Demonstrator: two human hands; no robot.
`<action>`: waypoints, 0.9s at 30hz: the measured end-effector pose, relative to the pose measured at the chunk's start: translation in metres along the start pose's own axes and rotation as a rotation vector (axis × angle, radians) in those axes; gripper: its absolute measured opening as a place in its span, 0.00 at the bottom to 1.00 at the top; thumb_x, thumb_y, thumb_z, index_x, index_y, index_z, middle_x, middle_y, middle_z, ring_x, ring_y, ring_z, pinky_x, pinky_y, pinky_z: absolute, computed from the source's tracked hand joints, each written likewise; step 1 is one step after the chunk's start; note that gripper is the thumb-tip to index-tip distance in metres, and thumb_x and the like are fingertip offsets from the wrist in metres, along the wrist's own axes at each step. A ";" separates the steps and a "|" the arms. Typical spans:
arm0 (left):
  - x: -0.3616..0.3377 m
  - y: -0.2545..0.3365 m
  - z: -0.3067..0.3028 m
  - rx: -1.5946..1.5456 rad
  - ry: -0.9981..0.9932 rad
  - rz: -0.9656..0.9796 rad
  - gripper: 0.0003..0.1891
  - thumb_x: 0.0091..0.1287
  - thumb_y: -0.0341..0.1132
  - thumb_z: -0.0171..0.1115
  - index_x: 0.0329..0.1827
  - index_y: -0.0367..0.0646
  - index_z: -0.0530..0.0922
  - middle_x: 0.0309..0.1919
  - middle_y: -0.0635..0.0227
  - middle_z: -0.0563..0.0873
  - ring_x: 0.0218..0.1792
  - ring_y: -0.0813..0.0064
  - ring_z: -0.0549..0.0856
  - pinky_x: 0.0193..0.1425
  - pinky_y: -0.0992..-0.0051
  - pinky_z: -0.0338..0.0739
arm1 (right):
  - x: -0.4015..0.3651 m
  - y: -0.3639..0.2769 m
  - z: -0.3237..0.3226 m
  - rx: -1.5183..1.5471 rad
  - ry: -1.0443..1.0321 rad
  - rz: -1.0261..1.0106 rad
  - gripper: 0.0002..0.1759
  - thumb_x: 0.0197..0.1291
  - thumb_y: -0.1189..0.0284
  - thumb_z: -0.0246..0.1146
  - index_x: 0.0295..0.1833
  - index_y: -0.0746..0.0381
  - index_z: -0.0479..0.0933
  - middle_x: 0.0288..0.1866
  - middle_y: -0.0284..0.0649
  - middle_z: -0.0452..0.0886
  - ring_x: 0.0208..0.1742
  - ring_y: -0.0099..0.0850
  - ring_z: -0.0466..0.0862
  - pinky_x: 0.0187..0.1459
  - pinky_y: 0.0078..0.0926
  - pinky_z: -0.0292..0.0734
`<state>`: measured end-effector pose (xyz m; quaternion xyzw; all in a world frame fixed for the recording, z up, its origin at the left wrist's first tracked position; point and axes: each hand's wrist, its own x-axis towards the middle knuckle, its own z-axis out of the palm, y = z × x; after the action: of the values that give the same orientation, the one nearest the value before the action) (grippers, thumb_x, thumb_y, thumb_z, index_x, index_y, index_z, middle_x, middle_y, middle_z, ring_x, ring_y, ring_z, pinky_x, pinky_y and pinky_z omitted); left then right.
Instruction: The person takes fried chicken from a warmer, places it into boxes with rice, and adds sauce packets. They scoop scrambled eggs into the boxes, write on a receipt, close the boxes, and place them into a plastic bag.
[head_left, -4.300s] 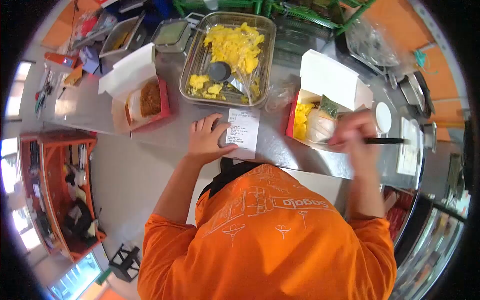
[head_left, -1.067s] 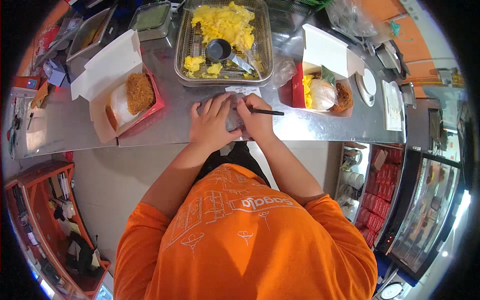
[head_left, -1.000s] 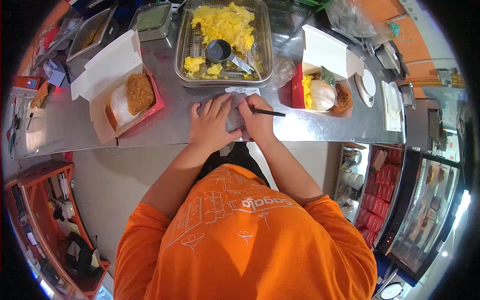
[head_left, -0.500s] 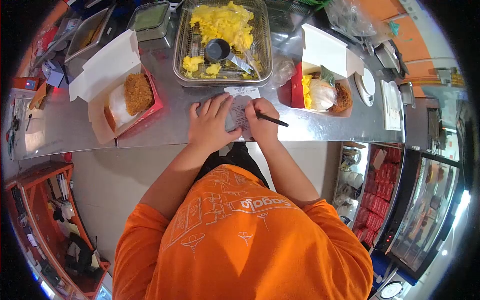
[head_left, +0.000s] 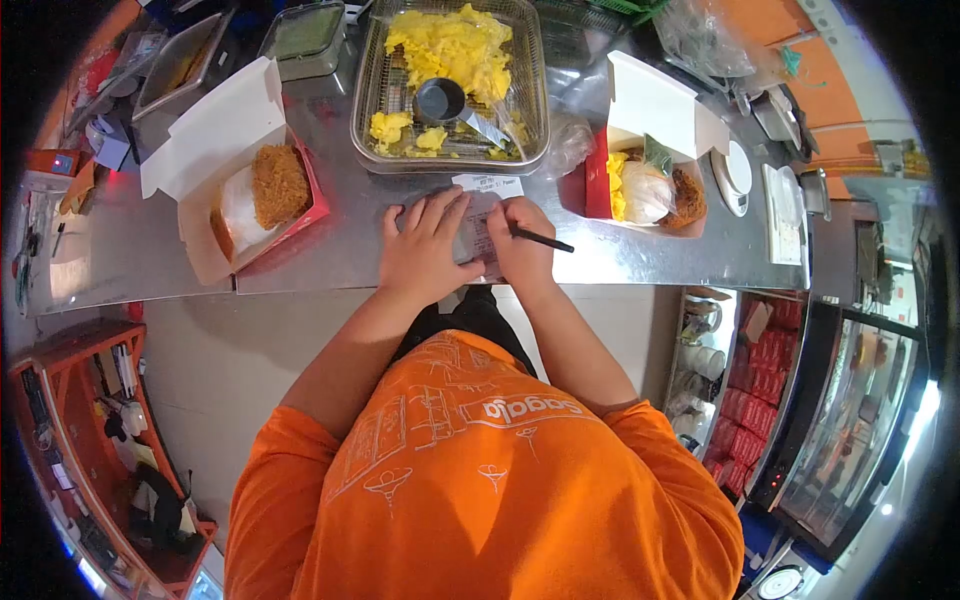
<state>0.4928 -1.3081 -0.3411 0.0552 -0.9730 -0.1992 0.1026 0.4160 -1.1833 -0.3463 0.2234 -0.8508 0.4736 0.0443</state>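
On the steel counter, near its front edge, a printed receipt [head_left: 490, 185] lies between my hands. My left hand [head_left: 425, 245] rests flat on the receipt's left side with fingers spread. In my right hand [head_left: 525, 240] is a black pen [head_left: 543, 237], its back end pointing right; the tip is hidden behind my fingers. To the left stands an open meal box [head_left: 310, 205] with breaded fried chicken [head_left: 279, 187] and wrapped rice [head_left: 240, 212]. Another open red box [head_left: 597, 185] to the right holds yellow egg, a wrapped white portion [head_left: 648, 192] and a fried piece [head_left: 687, 196].
Behind the receipt, a wire-mesh tray [head_left: 357, 110] holds scrambled egg [head_left: 450, 45] and a black cup-shaped scoop [head_left: 438, 100]. A crumpled plastic bag [head_left: 568, 145] sits beside it. Metal containers [head_left: 300, 45] stand at back left. A white round device [head_left: 733, 175] lies at right.
The view has shifted very slightly. My left hand stays flat on the receipt, and my right hand keeps the pen at nearly the same spot.
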 end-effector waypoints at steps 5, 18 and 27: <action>0.001 0.001 -0.002 0.003 0.004 -0.003 0.39 0.43 0.52 0.67 0.60 0.49 0.68 0.58 0.75 0.70 0.56 0.74 0.70 0.60 0.60 0.54 | 0.003 0.017 -0.010 0.010 0.097 0.034 0.08 0.52 0.76 0.60 0.26 0.66 0.69 0.24 0.48 0.73 0.26 0.45 0.75 0.29 0.35 0.70; 0.001 0.001 -0.001 -0.007 0.034 0.011 0.37 0.44 0.52 0.66 0.59 0.48 0.69 0.57 0.74 0.71 0.55 0.74 0.69 0.59 0.61 0.54 | 0.006 0.021 -0.034 0.452 0.140 0.367 0.05 0.57 0.76 0.59 0.31 0.66 0.72 0.24 0.37 0.77 0.25 0.24 0.76 0.29 0.21 0.71; 0.001 0.002 -0.003 -0.008 0.003 0.022 0.40 0.42 0.54 0.67 0.59 0.47 0.68 0.58 0.75 0.69 0.57 0.74 0.68 0.61 0.57 0.53 | -0.014 0.012 -0.031 0.548 -0.107 0.343 0.08 0.59 0.75 0.57 0.29 0.65 0.69 0.24 0.34 0.74 0.26 0.19 0.73 0.31 0.18 0.71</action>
<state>0.4921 -1.3072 -0.3373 0.0445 -0.9725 -0.2021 0.1066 0.4193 -1.1480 -0.3427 0.1048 -0.7180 0.6731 -0.1427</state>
